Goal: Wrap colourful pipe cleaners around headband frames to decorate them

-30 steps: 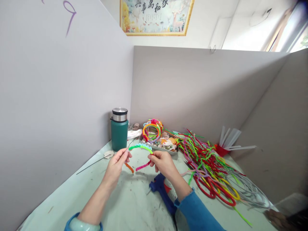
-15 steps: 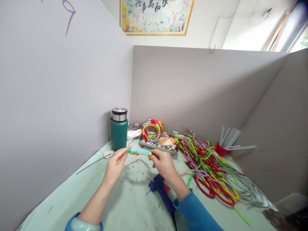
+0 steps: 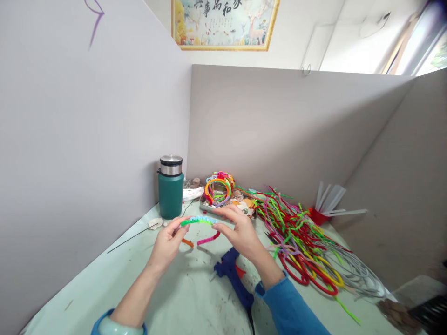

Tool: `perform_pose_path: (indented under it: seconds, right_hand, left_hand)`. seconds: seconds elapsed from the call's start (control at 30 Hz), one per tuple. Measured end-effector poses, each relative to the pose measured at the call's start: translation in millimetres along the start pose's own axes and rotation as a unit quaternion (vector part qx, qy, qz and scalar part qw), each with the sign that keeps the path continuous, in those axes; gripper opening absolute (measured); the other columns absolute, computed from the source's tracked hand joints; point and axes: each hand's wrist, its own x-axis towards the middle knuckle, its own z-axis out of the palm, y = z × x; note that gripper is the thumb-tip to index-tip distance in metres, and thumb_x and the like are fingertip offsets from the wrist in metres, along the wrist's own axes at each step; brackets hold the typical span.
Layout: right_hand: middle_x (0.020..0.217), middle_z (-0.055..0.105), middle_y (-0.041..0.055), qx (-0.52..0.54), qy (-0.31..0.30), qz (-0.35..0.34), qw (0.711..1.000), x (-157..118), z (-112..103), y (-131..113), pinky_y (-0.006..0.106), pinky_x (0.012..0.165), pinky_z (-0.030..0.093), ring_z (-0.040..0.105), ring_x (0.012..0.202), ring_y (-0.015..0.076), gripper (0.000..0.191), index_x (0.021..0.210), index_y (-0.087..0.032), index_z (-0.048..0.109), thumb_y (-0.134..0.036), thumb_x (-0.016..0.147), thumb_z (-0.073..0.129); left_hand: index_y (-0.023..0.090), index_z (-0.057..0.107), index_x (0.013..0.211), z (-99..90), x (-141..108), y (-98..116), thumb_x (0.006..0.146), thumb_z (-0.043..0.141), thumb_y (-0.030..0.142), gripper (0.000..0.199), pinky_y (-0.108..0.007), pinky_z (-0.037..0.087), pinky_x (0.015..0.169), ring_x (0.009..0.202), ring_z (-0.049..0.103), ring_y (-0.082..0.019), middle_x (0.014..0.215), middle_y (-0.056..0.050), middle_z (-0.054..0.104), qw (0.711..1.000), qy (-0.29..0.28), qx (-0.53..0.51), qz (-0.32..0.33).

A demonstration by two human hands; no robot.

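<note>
A curved headband (image 3: 199, 219) wrapped in fuzzy pipe cleaners hangs above the table, light blue and green along its top. Its orange end (image 3: 187, 243) and pink end (image 3: 208, 239) point down and inward with a gap between them. My left hand (image 3: 168, 242) pinches the green left side of the headband between thumb and fingers. At the other side my right hand (image 3: 240, 228) has its thumb and fingers spread apart around the band, thumb below. Whether the right thumb touches it is hard to make out. Beneath my right hand lies a blue glue gun (image 3: 234, 275).
Behind my hands, a metal tray (image 3: 206, 206) holds colourful headbands (image 3: 218, 188) and flat pieces. A green bottle (image 3: 170, 193) stands left. Right are piled pipe cleaners (image 3: 286, 223), red-handled scissors (image 3: 314, 274) and a red cup (image 3: 318, 217) of white sticks. Grey partitions (image 3: 279, 121) enclose the table.
The headband has turned from a nearly edge-on view so its arch and both ends show. My right hand has loosened from its pinch and spread its fingers. My left hand keeps its hold.
</note>
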Motion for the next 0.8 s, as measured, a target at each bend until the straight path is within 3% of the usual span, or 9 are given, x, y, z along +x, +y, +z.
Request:
perform_pose_path:
  seconds: [0.17,0.43,0.6,0.8]
  right_hand:
    - [0.107,0.054,0.0061,-0.012,-0.090,-0.045,0.995,-2.2,-1.2,-13.6,0.035,0.087,0.040,0.049,0.100,0.0202,0.049,0.118,-0.026,0.052,-0.028,0.071,0.067]
    - [0.084,0.059,0.0046,0.010,0.018,-0.029,0.999,-2.0,16.1,-11.0,0.032,0.078,0.042,0.053,0.085,0.0181,0.018,0.095,-0.023,0.066,-0.025,0.080,0.057]
    - [0.078,0.059,0.0037,0.040,0.048,-0.007,0.998,-2.6,24.3,-10.4,0.030,0.075,0.042,0.054,0.082,0.0170,0.013,0.086,-0.021,0.068,-0.022,0.080,0.057]
    - [0.078,0.060,0.0034,0.042,0.053,-0.015,0.998,-3.0,26.5,-11.9,0.030,0.076,0.042,0.054,0.082,0.0165,0.012,0.084,-0.022,0.068,-0.021,0.080,0.057]
  left_hand:
    - [0.022,0.063,0.104,-0.9,0.6,-0.2,0.079,0.051,0.031,0.029,-0.023,0.039,0.077,0.092,0.052,-0.017,0.099,-0.003,0.059,0.999,-0.032,0.020,0.017]
    - [0.024,0.059,0.111,0.4,-3.7,5.2,0.081,0.050,0.035,0.033,-0.023,0.039,0.073,0.091,0.052,-0.016,0.101,-0.003,0.056,0.996,-0.072,0.035,0.027]
    - [0.023,0.062,0.108,0.4,-3.4,5.5,0.082,0.048,0.035,0.031,-0.024,0.039,0.072,0.086,0.051,-0.015,0.090,-0.003,0.058,0.994,-0.081,0.045,0.051]
    - [0.023,0.063,0.106,1.3,-4.2,8.5,0.082,0.048,0.034,0.030,-0.026,0.039,0.077,0.090,0.052,-0.017,0.092,-0.004,0.058,0.994,-0.083,0.037,0.053]
